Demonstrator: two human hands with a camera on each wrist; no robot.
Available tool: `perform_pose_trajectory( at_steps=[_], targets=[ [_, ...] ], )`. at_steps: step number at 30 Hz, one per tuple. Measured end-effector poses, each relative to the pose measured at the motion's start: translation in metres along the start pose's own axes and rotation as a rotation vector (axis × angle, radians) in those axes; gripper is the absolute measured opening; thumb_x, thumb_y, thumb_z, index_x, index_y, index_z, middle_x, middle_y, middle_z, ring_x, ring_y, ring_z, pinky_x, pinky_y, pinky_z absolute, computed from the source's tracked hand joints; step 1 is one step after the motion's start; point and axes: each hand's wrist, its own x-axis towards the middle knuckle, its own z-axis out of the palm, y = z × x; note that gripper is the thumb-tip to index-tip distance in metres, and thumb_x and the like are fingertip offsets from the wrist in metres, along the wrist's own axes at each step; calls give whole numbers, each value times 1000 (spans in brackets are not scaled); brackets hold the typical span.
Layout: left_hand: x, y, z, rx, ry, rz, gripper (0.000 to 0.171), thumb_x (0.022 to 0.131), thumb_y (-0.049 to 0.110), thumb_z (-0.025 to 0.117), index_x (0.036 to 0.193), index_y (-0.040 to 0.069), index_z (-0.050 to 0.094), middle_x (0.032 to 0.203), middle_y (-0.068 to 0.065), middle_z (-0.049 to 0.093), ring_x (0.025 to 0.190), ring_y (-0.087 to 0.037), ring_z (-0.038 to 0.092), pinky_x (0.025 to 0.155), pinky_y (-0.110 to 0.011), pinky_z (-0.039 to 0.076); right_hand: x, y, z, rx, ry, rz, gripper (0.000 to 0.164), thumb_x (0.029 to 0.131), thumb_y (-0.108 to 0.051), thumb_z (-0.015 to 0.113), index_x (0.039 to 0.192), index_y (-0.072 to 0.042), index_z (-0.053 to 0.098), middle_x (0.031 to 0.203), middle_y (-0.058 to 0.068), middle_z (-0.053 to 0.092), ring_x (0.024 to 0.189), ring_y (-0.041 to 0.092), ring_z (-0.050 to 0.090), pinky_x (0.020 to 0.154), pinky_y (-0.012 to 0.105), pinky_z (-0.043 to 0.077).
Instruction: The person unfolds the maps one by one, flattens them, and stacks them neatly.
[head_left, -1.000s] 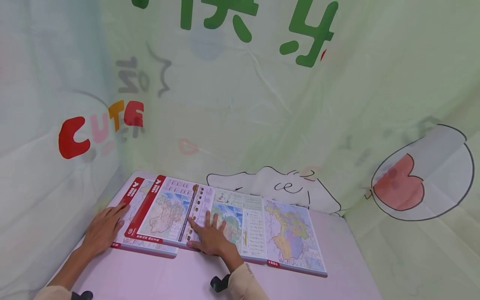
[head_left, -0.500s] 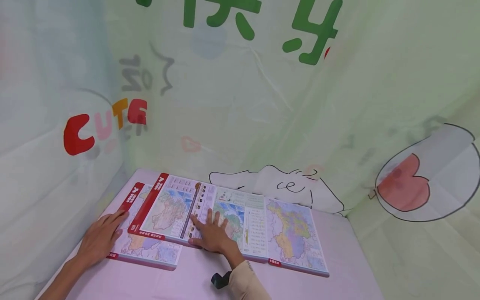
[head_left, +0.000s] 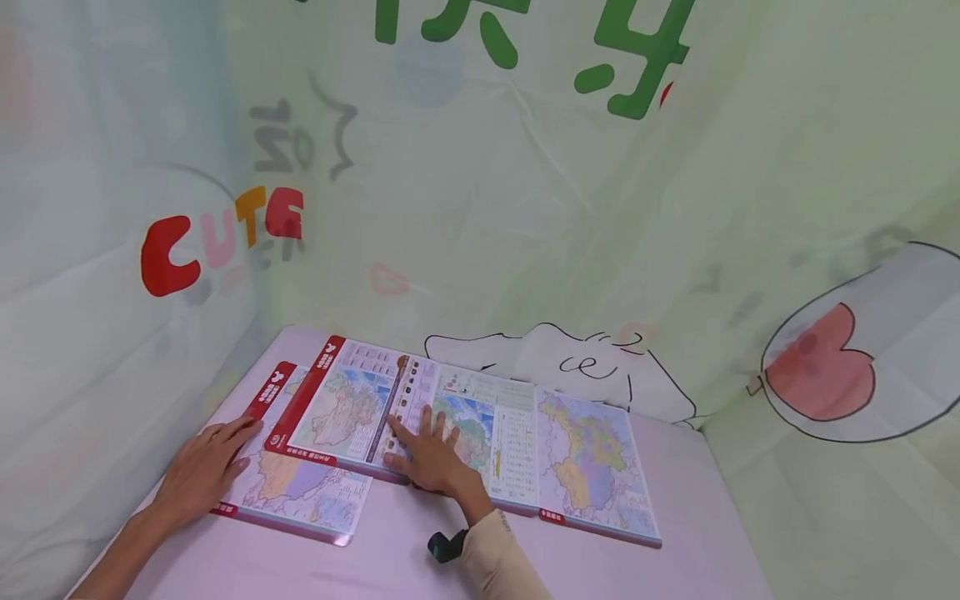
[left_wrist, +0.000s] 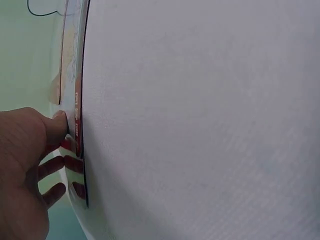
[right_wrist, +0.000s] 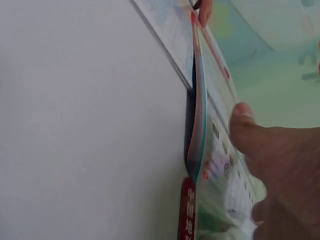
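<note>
Taking the head view as a clock, the pale fabric walls fill it from nine over twelve to three, and the pinkish table lies toward six. The long map sheet, with a red strip at its left end, sits near seven o'clock. It covers a part of the left map, between seven and eight, and reaches to the right map at five. In the right wrist view, its near edge bows up over a dark gap. The left hand, at eight, rests on the red margin of the left map, fingers almost straight, not gripping. The right hand, between six and seven, lies on the long map sheet with fingers spread wide. The dark strap piece is beside the right wrist. It seems best that the right hand presses lightly and evenly, because the bowed edge could crease, while the left guides its map level, so the overlapping layers do not drag each other.
</note>
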Motion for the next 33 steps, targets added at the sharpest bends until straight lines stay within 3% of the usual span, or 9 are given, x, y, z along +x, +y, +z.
perform_pose_trajectory(
  at_steps=[3, 5, 8, 10, 13, 16, 21, 28, 33],
  targets=[
    [0, -6, 1, -29, -17, -22, 79, 84, 22, 91, 155, 7, 58, 156, -23, 56, 133, -44, 52, 100, -68, 53, -3, -5, -2, 66, 146, -86, 66, 110, -47, 59, 170, -24, 42, 175, 37, 26, 161, 66, 20, 123, 86, 22],
    [2, -9, 0, -63, -35, -50, 84, 85, 24, 91, 159, 8, 54, 157, -24, 54, 134, -46, 50, 100, -72, 54, -5, -9, -1, 121, 287, -129, 56, 110, -38, 63, 161, -16, 56, 166, 32, 48, 153, 56, 46, 119, 76, 41],
    [6, -8, -6, -127, -61, -122, 90, 87, 26, 90, 163, 6, 47, 156, -29, 53, 133, -49, 50, 99, -76, 55, -9, -16, 2, 246, 445, -88, 34, 107, -26, 69, 134, -7, 78, 126, 16, 81, 110, 29, 80, 90, 44, 65],
    [10, -4, -15, -167, -87, -177, 92, 89, 25, 88, 164, -1, 41, 152, -35, 53, 129, -53, 53, 97, -75, 57, -13, -22, 4, 415, 467, -18, 22, 104, -17, 73, 115, -1, 84, 97, 12, 85, 75, 15, 79, 65, 29, 63],
    [17, 3, -28, -198, -137, -241, 91, 91, 23, 85, 159, -13, 37, 144, -42, 55, 119, -55, 60, 90, -72, 61, -23, -31, 5, 684, 379, 114, 18, 103, -11, 73, 101, 6, 80, 77, 12, 80, 58, 10, 71, 53, 23, 59],
    [23, 11, -39, -205, -193, -284, 93, 91, 22, 83, 156, -22, 32, 138, -47, 55, 112, -56, 64, 84, -69, 64, -37, -40, 5, 864, 245, 230, 16, 102, -8, 72, 101, 8, 73, 80, 17, 80, 61, 21, 77, 59, 32, 66],
    [30, 13, -43, -217, -232, -322, 89, 91, 21, 82, 151, -24, 34, 130, -48, 56, 105, -54, 66, 81, -65, 66, -51, -54, 4, 1047, 97, 338, 17, 101, -6, 72, 110, 8, 68, 98, 25, 81, 85, 36, 84, 75, 44, 69],
    [36, -1, -35, -286, -274, -376, 81, 91, 21, 83, 143, -23, 37, 111, -37, 60, 90, -36, 69, 72, -54, 68, -51, -57, 4, 1237, -27, 394, 29, 103, -9, 70, 123, 13, 66, 113, 27, 77, 96, 29, 79, 89, 58, 66],
    [40, -14, -34, -389, -346, -378, 68, 95, 22, 80, 137, -16, 43, 112, -32, 68, 87, -24, 73, 72, -48, 69, -50, -55, 5, 1335, -76, 479, 30, 103, -14, 70, 122, 9, 68, 118, 25, 72, 105, 32, 70, 101, 68, 60]
  ],
)
